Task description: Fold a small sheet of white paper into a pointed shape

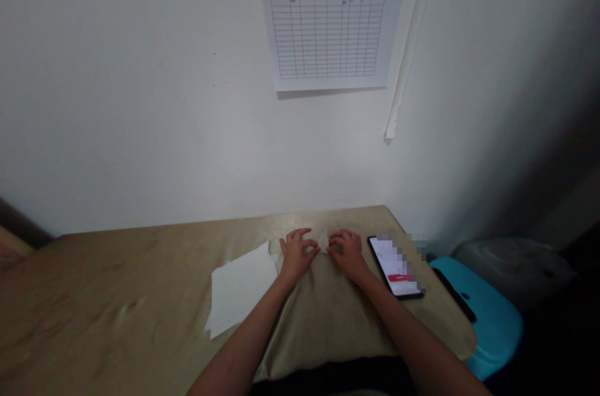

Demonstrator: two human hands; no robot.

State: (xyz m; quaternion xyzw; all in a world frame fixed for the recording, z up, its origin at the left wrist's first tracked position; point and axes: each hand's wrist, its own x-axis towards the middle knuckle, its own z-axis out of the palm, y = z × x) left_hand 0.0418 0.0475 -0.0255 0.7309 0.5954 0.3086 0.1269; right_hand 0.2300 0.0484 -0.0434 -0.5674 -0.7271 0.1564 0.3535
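Note:
A small folded piece of white paper (324,240), roughly triangular at the top, stands between my hands just above the brown table covering. My left hand (297,252) pinches its left lower corner between thumb and forefinger, the other fingers curled loosely. On the opposite side my right hand (347,250) grips the right edge with thumb and fingertips. Left of my left forearm lies a loose stack of lined paper sheets (244,288), its right side partly behind my hand and arm. Fine details of the folds are too small to make out.
A phone (396,268) with a lit, partly blurred screen lies right of my right hand. Beyond the covered table's (140,296) right edge is a turquoise plastic object (492,308). A printed table sheet (330,34) and a white strip (405,65) are on the wall.

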